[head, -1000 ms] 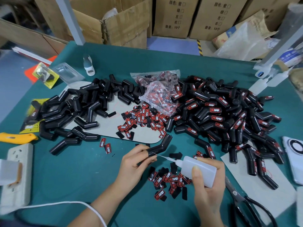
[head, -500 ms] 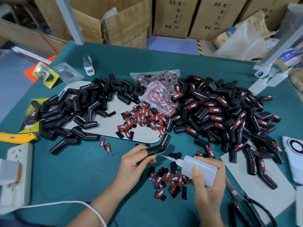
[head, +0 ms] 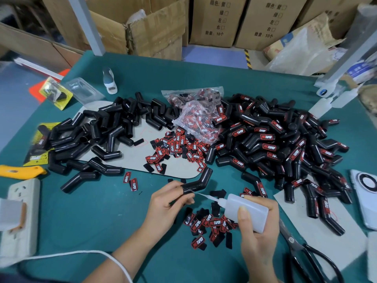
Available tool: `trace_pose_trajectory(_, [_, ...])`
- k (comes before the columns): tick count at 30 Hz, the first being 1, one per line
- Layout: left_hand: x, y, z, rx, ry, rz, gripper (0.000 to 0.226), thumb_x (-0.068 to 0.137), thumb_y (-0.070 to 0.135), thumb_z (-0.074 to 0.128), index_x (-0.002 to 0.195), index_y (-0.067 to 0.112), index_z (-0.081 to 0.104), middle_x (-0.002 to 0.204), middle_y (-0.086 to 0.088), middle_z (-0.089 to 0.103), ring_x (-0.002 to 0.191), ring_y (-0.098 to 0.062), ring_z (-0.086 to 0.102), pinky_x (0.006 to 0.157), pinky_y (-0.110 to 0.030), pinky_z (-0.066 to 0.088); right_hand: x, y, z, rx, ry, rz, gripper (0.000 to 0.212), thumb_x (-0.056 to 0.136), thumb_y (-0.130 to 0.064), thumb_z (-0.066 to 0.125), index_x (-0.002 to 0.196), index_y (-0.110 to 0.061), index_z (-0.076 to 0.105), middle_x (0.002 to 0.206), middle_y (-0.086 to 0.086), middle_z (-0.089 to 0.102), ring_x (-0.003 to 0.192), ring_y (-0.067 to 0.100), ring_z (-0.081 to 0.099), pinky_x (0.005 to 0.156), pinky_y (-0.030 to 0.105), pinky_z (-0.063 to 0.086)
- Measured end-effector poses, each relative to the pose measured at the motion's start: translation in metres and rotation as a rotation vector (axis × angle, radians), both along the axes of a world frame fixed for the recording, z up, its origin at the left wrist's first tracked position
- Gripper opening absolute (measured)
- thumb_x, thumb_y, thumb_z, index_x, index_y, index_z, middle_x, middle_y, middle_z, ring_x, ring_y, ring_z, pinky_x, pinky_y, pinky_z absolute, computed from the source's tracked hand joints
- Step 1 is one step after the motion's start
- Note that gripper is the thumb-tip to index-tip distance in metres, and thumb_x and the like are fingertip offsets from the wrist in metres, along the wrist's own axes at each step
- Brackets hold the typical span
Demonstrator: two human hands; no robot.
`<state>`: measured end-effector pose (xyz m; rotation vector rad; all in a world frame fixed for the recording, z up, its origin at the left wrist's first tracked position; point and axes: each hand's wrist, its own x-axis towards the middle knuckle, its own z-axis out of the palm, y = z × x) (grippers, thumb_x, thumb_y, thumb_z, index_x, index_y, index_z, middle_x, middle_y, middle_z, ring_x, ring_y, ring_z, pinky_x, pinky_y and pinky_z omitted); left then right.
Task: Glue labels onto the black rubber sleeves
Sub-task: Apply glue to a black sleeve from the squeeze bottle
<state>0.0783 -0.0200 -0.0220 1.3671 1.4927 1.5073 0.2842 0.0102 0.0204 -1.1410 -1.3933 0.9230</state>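
Crowding the green table (head: 85, 217) on every side, the clutter is posing the widest risk: the big heap of labelled sleeves (head: 275, 144) is lying just right of the working spot and the unlabelled pile (head: 98, 137) is spreading to the left, so a stray elbow or a dragged wrist could be mixing finished and unfinished pieces. Sitting near the right forearm, the black scissors (head: 306, 254) could be getting knocked. The right hand (head: 257, 231) is curling round the white glue bottle (head: 246, 214) and squeezing it, its fine nozzle touching the near end of the bent black rubber sleeve (head: 199, 182), which the left hand (head: 169, 203) is pinching just above the table at the centre front. Squeezing too hard is likely flooding the rubber and running onto the fingertips (head: 190, 200) right beside the nozzle, bonding skin or smearing the sleeve. Loose red-and-black labels (head: 210, 223) are lying directly beneath, so a drip could be gluing several together
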Motion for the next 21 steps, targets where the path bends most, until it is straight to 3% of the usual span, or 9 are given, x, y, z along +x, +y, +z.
trace_pose_trajectory(3, [-0.0005,0.0005,-0.0012,-0.001,-0.018,-0.001,0.016,0.097,0.008,0.067,0.087,0.013,0.077,0.084,0.007,0.066,0.073,-0.015,0.070,0.071,-0.021,0.055,-0.0007,0.0000,0.0012,0.016,-0.010,0.008,0.025,0.087,-0.040,0.062,0.109,-0.051,0.060,0.104,-0.022,0.063,0.086,-0.001,0.063,0.064,0.010,0.050])
trace_pose_trajectory(10, [-0.0002,-0.0005,-0.0008,-0.006,-0.047,0.003,0.016,0.099,0.017,0.068,0.086,0.015,0.078,0.083,0.007,0.067,0.072,-0.020,0.071,0.071,-0.026,0.058,0.0002,-0.0001,-0.0001,0.007,-0.006,0.009,0.024,0.087,-0.041,0.062,0.109,-0.050,0.060,0.103,-0.021,0.063,0.084,0.002,0.064,0.060,0.015,0.052])
trace_pose_trajectory(21, [0.0010,0.0003,-0.0009,0.004,-0.045,0.006,0.015,0.095,0.002,0.067,0.085,0.003,0.078,0.082,0.004,0.067,0.071,-0.018,0.071,0.070,-0.025,0.058,0.0009,-0.0004,0.0015,0.009,0.001,0.009,0.025,0.086,-0.041,0.063,0.108,-0.051,0.060,0.104,-0.021,0.063,0.085,0.001,0.064,0.061,0.014,0.052])
